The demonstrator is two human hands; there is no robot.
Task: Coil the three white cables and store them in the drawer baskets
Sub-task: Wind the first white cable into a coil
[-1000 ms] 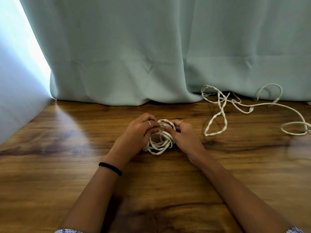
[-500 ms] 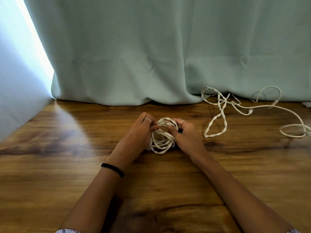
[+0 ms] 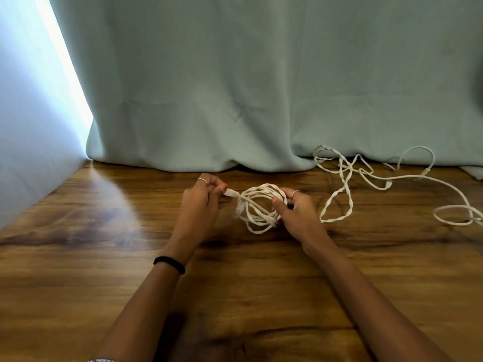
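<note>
Working on the wooden floor (image 3: 78, 257) so the loops lie flat. Two loose cables (image 3: 371, 178) are waiting off beyond my right hand (image 3: 295, 212), which grips the coiled cable (image 3: 258, 205) so it won't spring apart. My left hand (image 3: 201, 202) pinches its plug end (image 3: 231, 192), probably to wrap it round.

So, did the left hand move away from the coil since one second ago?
Yes. The left hand moved left, away from the coil, toward the floor's light patch, pinching the cable end.
</note>
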